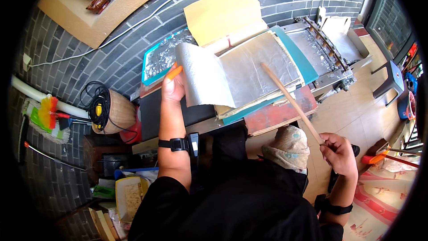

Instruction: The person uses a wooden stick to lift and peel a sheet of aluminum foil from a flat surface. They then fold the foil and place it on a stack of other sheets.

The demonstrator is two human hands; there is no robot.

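My left hand [173, 85], with orange covers on its fingertips, holds the lifted left edge of a silvery foil sheet [205, 77], which curls up from the stack. Under it lies a pile of thin sheets with a silvery-grey top [259, 63], resting on a teal board [296, 55]. A long thin wooden stick [289, 98] is pinched in my right hand [339, 154]; its far tip is over the top sheet, and whether it touches cannot be told. Behind the stack, a yellow paper sheet [224, 13] leans near the wall.
A blue-rimmed tray [144, 68] of crumpled foil sits at the back left. A metal device with a bar [326, 45] stands at the right. Reddish boards [281, 110] form the near edge. A wooden bin [122, 112] with coiled black cable is at left, a grey stool [391, 80] at right.
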